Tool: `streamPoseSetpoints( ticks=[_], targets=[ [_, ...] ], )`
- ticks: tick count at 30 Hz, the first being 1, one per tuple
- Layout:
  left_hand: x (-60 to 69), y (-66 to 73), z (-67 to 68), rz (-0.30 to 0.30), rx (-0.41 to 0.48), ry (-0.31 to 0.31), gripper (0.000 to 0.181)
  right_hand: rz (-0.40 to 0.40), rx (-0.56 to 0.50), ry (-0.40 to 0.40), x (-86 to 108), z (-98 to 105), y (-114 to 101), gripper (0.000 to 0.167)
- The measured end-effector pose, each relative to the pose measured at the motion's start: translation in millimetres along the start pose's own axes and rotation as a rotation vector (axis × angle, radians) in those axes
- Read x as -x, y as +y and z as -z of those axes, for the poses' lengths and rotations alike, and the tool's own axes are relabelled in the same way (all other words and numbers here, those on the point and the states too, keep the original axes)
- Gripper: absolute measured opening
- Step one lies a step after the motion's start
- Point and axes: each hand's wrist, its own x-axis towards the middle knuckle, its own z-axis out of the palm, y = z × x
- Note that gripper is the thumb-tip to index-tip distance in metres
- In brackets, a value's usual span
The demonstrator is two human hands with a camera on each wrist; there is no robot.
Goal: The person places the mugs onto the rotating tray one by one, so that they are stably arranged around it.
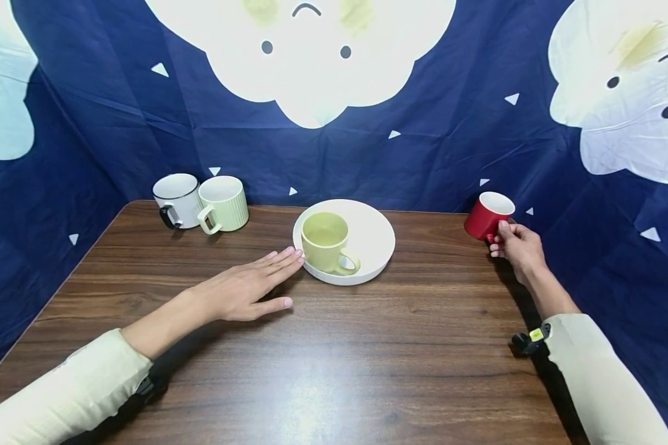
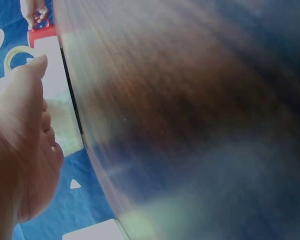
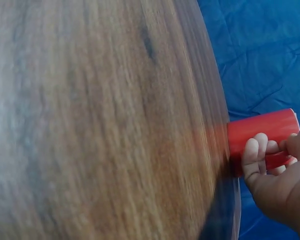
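Observation:
My right hand (image 1: 522,250) grips the handle of a red mug (image 1: 487,216) with a white inside, at the table's back right corner. In the right wrist view, curled fingers (image 3: 260,150) lie around the handle of the red mug (image 3: 267,131). A yellow-green mug (image 1: 324,241) stands upright on a round white plate (image 1: 374,247) with a raised rim, its handle toward the front right. My left hand (image 1: 250,285) is palm down with straight fingers, its fingertips at the plate's left edge; contact cannot be told for certain.
At the back left stand a white mug (image 1: 178,201) with a black handle and a ribbed pale green mug (image 1: 225,204), side by side. The wooden table (image 1: 367,358) ends at a dark blue cloth (image 1: 334,161) with white clouds, behind and on both sides.

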Motion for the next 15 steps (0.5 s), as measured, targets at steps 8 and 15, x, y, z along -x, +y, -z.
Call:
streamPoseSetpoints(
  ticks=[8,15],
  targets=[
    [-0.7,-3.9,3.4,0.024,0.019,-0.016,0.085,0.012,-0.058,-0.024,0.9,-1.3,5.2,0.022],
    [-0.6,-9.2,2.6,0.049,0.027,-0.021,0.086,0.023,-0.062,-0.030,4.1,-3.1,7.0,0.021]
  ],
)
